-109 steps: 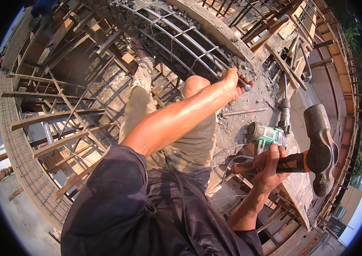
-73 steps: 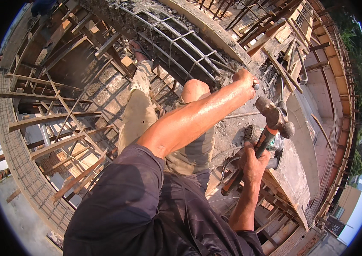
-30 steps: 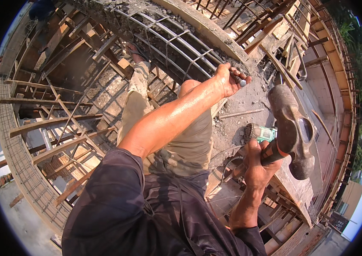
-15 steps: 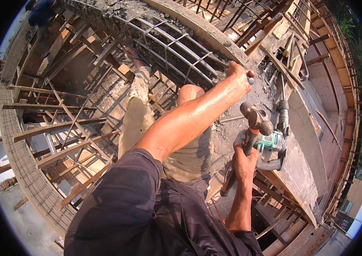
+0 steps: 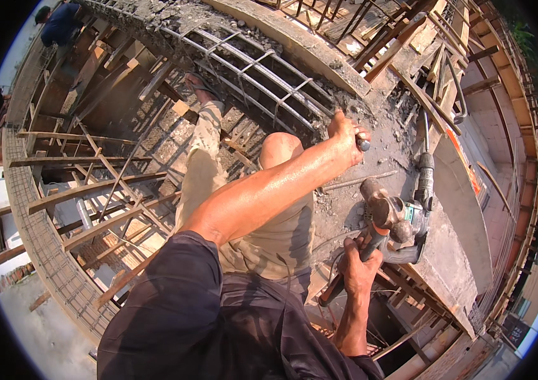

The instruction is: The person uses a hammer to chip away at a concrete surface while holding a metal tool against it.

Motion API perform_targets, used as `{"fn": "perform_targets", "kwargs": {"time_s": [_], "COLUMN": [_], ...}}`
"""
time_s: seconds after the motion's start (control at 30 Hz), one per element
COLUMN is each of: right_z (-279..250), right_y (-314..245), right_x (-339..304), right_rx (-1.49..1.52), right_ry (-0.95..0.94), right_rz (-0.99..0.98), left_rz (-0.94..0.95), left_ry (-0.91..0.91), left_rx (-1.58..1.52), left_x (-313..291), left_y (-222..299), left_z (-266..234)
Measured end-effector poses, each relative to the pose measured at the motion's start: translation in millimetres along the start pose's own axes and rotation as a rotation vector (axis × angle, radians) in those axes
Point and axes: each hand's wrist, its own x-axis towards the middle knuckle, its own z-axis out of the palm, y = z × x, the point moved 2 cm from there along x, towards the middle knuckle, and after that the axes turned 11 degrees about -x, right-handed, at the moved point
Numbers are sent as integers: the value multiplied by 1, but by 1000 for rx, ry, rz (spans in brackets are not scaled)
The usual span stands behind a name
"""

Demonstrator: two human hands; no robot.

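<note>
My left hand (image 5: 345,138) is closed around a chisel (image 5: 363,145), a metal bar whose blunt end sticks out of the fist; its other end is hidden by the hand. It is close to the broken end of a concrete beam, beside the exposed steel bars (image 5: 253,66). My right hand (image 5: 359,271) grips the handle of a hammer (image 5: 380,206). The hammer's worn steel head is raised over the concrete surface, below and apart from the chisel. Behind it lies a green and grey power breaker (image 5: 418,221) with a long bit, partly covered by the hammer.
A loose metal rod (image 5: 361,181) lies on the dusty concrete between my hands. Wooden planks (image 5: 91,193) and props fill an open drop at left. A rebar cage (image 5: 53,253) curves along the left edge. A person (image 5: 61,25) bends at the far left.
The hammer has come down and toward me with my right hand. My left hand has shifted slightly left and nearer, still holding the chisel. The view has moved a little.
</note>
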Motion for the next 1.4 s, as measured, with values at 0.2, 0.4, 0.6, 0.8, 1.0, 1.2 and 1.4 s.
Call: {"fn": "perform_targets", "kwargs": {"time_s": [0.2,0.4,0.6,0.8,1.0,1.2,1.4], "right_z": [12,24,55,17,39,55,-8], "right_y": [-35,-78,-75,-141,-102,-86,-205], "right_x": [-7,5,30,-27,25,-3,-38], "right_rx": [51,285,-241,92,57,-216,241], "right_ry": [18,44,45,256,187,-2,162], "right_rz": [-238,-510,-109,-563,-451,-138,-985], "left_rz": [-107,-124,-33,-74,-40,-65,-50], "left_ry": [-88,-99,-95,-129,-94,-168,-148], "left_rx": [-167,-156,40,76,-126,-27,8], "left_x": [-1,4,5,15,12,39,23], "left_y": [34,45,54,59,40,46,48], "left_z": [9,18,23,21,32,27,31]}}
